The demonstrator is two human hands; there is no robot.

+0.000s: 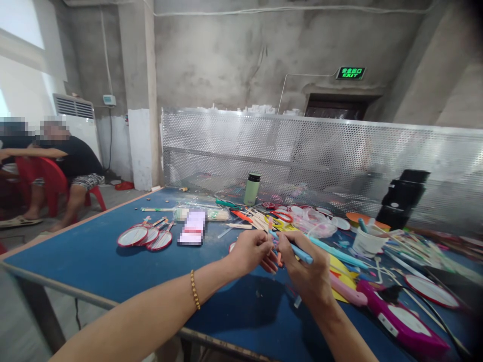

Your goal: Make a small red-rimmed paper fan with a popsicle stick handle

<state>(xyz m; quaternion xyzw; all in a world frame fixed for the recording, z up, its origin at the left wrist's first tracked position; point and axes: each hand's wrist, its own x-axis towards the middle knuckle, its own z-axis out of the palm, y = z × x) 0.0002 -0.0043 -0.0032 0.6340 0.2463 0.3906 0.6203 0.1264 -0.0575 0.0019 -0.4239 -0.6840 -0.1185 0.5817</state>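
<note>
Two bare hands at work close together above the blue table (94,261), both near to the same small place. With the right hand (311,261), holds a blue pen-like tool (302,254), thumb and fingers clamped around its barrel. Points its narrow end toward 10 o'clock and its thick end toward 4 o'clock, so with the long axis slanting across. At 10 o'clock from this grip, just beside the narrow end, shows a small pinkish piece (270,224), standing nearly upright at the fingertips of the left hand (253,251). Keeps there the left thumb and forefinger very near each other; cannot tell for sure if clamped on the piece, being partly hidden. Looks nearer to the left hand than to the right. From the hands, has the green bottle (251,190) at 11 o'clock, the phone (192,229) at 9, and the white cup (368,244) at 3.
</note>
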